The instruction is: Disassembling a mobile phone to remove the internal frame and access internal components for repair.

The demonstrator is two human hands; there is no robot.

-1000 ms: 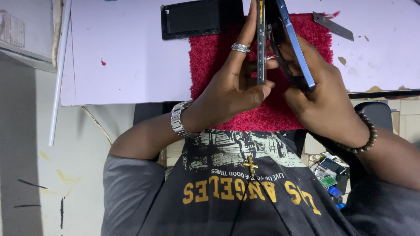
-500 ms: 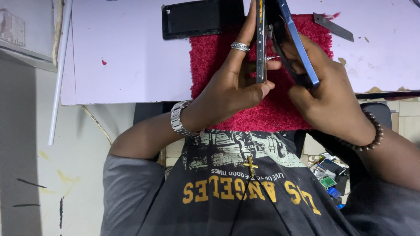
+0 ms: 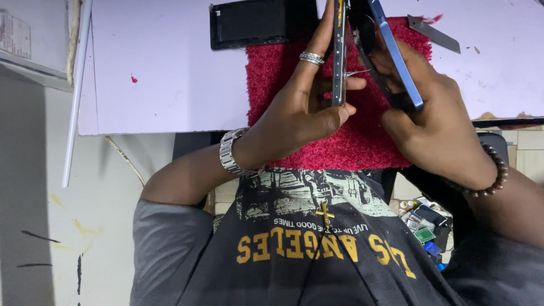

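Phone frame point(image 3: 339, 54) was held edge-on above the red mat point(image 3: 340, 147), gripped by the fingers of the left hand point(image 3: 300, 113). Beside it, the blue back cover point(image 3: 396, 56) was tilted away and clasped in the right hand point(image 3: 436, 124). A black panel point(image 3: 255, 22) and a metal blade point(image 3: 433, 34) were left on the white table point(image 3: 158, 73).

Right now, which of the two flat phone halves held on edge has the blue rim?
The tilted half with the blue metal rim, in the right hand. The upright half in the left hand has a silver edge.
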